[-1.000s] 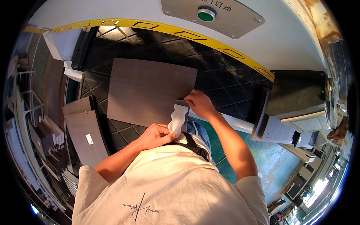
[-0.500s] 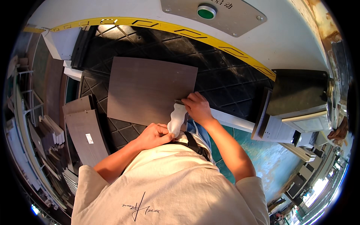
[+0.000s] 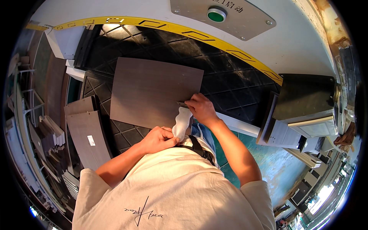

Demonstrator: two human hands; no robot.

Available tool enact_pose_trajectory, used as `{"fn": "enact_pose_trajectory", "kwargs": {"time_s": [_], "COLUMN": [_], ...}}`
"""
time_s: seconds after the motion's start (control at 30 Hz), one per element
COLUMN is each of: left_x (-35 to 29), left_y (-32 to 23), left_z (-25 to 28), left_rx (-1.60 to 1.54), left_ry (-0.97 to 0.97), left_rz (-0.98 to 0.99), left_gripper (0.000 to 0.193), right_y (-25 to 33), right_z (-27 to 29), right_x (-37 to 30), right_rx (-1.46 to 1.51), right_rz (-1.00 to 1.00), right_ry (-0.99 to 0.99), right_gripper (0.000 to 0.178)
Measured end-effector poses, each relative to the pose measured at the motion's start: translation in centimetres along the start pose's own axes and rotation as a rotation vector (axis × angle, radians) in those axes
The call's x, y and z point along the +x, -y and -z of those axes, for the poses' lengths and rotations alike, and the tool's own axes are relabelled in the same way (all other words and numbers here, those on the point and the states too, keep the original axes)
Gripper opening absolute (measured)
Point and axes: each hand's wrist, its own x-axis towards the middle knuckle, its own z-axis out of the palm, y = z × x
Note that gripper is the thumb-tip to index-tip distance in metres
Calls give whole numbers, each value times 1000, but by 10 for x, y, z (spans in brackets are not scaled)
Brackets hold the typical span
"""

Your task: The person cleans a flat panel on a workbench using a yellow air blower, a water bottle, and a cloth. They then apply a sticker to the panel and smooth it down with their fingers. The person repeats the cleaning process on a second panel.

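Observation:
A flat grey-brown board (image 3: 153, 88) lies on the black ribbed surface in front of me. A whitish strip with wavy edges (image 3: 182, 122) extends from near my body to the board's near right part. My left hand (image 3: 158, 140) pinches its lower end between thumb and fingers. At the board's near right edge, my right hand (image 3: 201, 109) is closed, fingertips together by the strip's upper end. A small dark flat piece (image 3: 181, 103) shows at those fingertips; whether it joins the strip I cannot tell.
Beyond the board runs a yellow-edged white machine housing (image 3: 264, 53) with a green button (image 3: 216, 14). Brown panels (image 3: 87, 136) lean at the left, near racks of stacked boards (image 3: 51, 132). A dark box (image 3: 304, 96) and more panels (image 3: 281, 132) stand at the right.
The view has shifted slightly, so the machine panel and button sit a little lower and farther right. Both hands and the wavy strip keep nearly the same places relative to the board.

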Motion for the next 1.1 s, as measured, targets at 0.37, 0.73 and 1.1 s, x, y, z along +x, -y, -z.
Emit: {"fn": "enact_pose_trajectory", "kwargs": {"time_s": [0.37,0.73,1.1], "left_x": [-1,-3,-5], "left_y": [3,1,-1], "left_z": [-1,0,-3], "left_rx": [7,4,-3], "left_ry": [-2,19,-4], "left_rz": [2,12,-37], "left_gripper": [30,28,27], "right_y": [1,-1,0], "right_z": [1,3,2], "right_x": [-10,-11,-11], "right_rx": [-37,-48,-37], "right_rz": [-25,-15,-55], "right_ry": [73,70,50], "right_gripper": [19,21,20]}}
